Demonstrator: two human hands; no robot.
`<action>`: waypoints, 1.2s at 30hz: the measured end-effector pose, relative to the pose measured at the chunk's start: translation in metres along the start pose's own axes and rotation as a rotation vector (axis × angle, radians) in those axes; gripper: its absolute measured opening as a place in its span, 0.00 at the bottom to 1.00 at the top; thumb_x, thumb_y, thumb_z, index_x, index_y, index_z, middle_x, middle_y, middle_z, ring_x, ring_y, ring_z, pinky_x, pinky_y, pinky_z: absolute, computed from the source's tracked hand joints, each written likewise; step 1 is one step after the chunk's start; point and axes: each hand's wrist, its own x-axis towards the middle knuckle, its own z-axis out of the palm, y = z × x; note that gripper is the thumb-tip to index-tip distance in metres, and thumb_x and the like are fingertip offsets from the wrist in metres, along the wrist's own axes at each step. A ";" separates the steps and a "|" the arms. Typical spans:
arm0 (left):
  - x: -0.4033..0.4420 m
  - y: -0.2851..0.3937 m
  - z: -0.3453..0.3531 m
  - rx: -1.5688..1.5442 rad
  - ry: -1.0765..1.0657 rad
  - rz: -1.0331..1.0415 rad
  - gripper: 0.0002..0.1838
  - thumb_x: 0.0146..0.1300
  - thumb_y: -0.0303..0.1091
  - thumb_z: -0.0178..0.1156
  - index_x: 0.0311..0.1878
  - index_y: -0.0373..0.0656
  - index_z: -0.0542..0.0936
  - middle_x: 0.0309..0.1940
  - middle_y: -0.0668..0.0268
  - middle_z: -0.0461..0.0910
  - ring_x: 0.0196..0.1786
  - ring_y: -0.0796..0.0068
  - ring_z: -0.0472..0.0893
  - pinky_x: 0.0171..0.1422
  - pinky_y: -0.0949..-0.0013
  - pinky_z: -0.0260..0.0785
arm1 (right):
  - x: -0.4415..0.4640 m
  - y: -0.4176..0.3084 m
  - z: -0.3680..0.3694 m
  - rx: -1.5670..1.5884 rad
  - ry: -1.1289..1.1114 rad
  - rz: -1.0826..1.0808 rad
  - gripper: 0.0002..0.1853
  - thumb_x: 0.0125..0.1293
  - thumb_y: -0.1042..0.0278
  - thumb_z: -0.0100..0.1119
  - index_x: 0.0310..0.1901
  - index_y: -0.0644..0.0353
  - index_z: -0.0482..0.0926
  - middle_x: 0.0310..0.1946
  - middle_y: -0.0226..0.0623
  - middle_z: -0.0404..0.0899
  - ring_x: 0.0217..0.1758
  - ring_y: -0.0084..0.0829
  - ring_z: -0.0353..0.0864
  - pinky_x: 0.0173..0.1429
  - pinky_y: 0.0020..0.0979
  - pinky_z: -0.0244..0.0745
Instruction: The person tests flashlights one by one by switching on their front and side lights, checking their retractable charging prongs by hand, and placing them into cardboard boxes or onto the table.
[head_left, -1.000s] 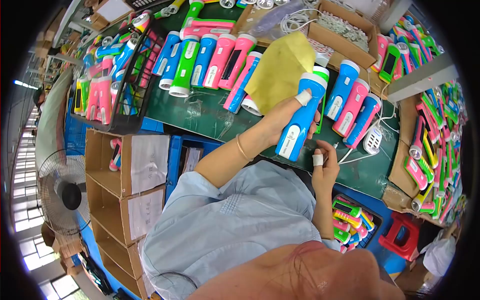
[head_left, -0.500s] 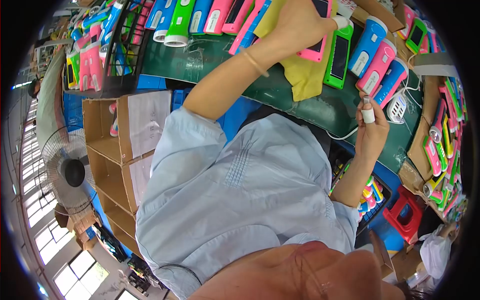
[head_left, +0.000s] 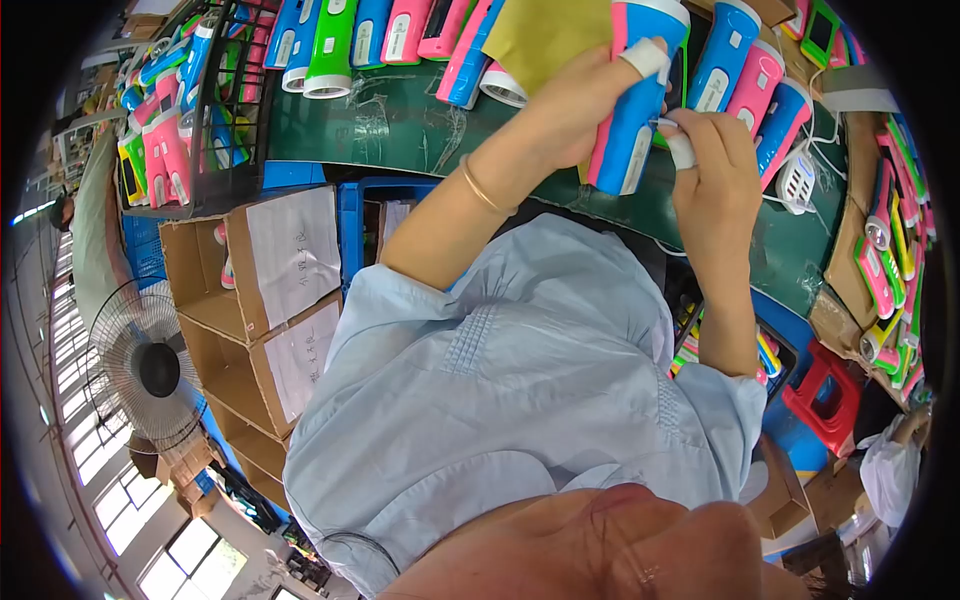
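Note:
My left hand (head_left: 580, 105) is wrapped around a blue and pink flashlight (head_left: 636, 110), its white-rimmed head pointing away from me. The thumb has a white wrap and lies across the flashlight's body. My right hand (head_left: 718, 175) pinches a small cable plug (head_left: 664, 122) against the flashlight's side; the fingers hide most of it, and I cannot tell whether it is fully seated. White wrapping covers a right fingertip as well. Behind the hands lies a yellow cloth (head_left: 540, 40). Blue and pink flashlights (head_left: 722, 60) lie just to the right.
A white multi-port USB charger (head_left: 797, 182) with cables sits on the green table (head_left: 400, 125) at right. Flashlights line the far side. A black basket (head_left: 222, 150) of flashlights, cardboard compartments (head_left: 215, 270) and a fan (head_left: 157, 370) are at left; a red stool (head_left: 828, 400) is at right.
My left hand has picked up the blue and pink flashlight and brought it nearer. The right hand, with the plug, has moved up and left to the flashlight's side.

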 end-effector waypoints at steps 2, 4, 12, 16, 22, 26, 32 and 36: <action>-0.001 0.005 0.002 0.140 0.062 0.040 0.20 0.63 0.48 0.56 0.44 0.38 0.71 0.32 0.64 0.76 0.33 0.76 0.77 0.35 0.70 0.73 | 0.004 0.005 0.002 0.058 -0.118 -0.098 0.07 0.51 0.77 0.60 0.34 0.63 0.77 0.28 0.38 0.72 0.33 0.37 0.73 0.35 0.33 0.69; -0.008 0.001 0.006 0.073 0.069 0.018 0.18 0.64 0.47 0.54 0.42 0.39 0.71 0.29 0.64 0.76 0.29 0.76 0.77 0.32 0.71 0.72 | 0.007 0.011 -0.011 0.275 -0.258 -0.110 0.08 0.50 0.78 0.61 0.33 0.64 0.77 0.28 0.39 0.72 0.33 0.38 0.73 0.36 0.32 0.69; -0.015 0.005 0.009 -0.092 -0.123 0.174 0.21 0.64 0.46 0.55 0.49 0.37 0.71 0.35 0.63 0.76 0.35 0.74 0.77 0.42 0.70 0.74 | -0.053 -0.006 -0.002 0.382 -0.141 -0.143 0.16 0.43 0.74 0.69 0.36 0.60 0.78 0.27 0.33 0.72 0.27 0.32 0.70 0.31 0.31 0.67; -0.015 -0.001 0.008 -0.267 -0.045 0.172 0.21 0.66 0.48 0.51 0.48 0.38 0.69 0.33 0.60 0.76 0.33 0.71 0.78 0.39 0.67 0.74 | -0.086 0.002 0.004 0.261 -0.018 -0.452 0.19 0.41 0.73 0.70 0.39 0.62 0.77 0.24 0.32 0.70 0.23 0.30 0.69 0.25 0.31 0.65; -0.033 -0.022 0.009 0.218 -0.389 0.474 0.18 0.61 0.41 0.57 0.47 0.36 0.71 0.40 0.59 0.77 0.45 0.63 0.78 0.53 0.59 0.70 | -0.078 -0.009 0.000 0.429 -0.114 0.321 0.29 0.44 0.63 0.72 0.51 0.59 0.75 0.33 0.37 0.78 0.32 0.33 0.79 0.33 0.28 0.73; -0.048 -0.025 0.010 0.793 -0.499 0.994 0.21 0.54 0.32 0.63 0.50 0.34 0.72 0.44 0.56 0.77 0.44 0.61 0.79 0.51 0.62 0.71 | -0.093 0.011 0.026 0.722 -0.251 0.427 0.23 0.52 0.69 0.62 0.51 0.62 0.73 0.42 0.43 0.77 0.43 0.37 0.80 0.44 0.30 0.73; -0.068 -0.018 0.001 0.877 -0.241 0.655 0.35 0.43 0.33 0.72 0.56 0.38 0.67 0.48 0.55 0.75 0.49 0.58 0.78 0.52 0.63 0.71 | -0.070 0.012 -0.001 0.664 -0.263 0.396 0.16 0.58 0.79 0.52 0.50 0.64 0.72 0.30 0.39 0.66 0.32 0.33 0.68 0.36 0.26 0.64; -0.070 -0.027 0.000 0.869 0.007 0.477 0.39 0.46 0.37 0.71 0.59 0.36 0.61 0.48 0.51 0.75 0.50 0.57 0.78 0.52 0.63 0.71 | -0.076 0.009 -0.002 0.665 -0.170 0.489 0.07 0.64 0.72 0.51 0.36 0.67 0.76 0.26 0.39 0.71 0.28 0.29 0.70 0.34 0.25 0.64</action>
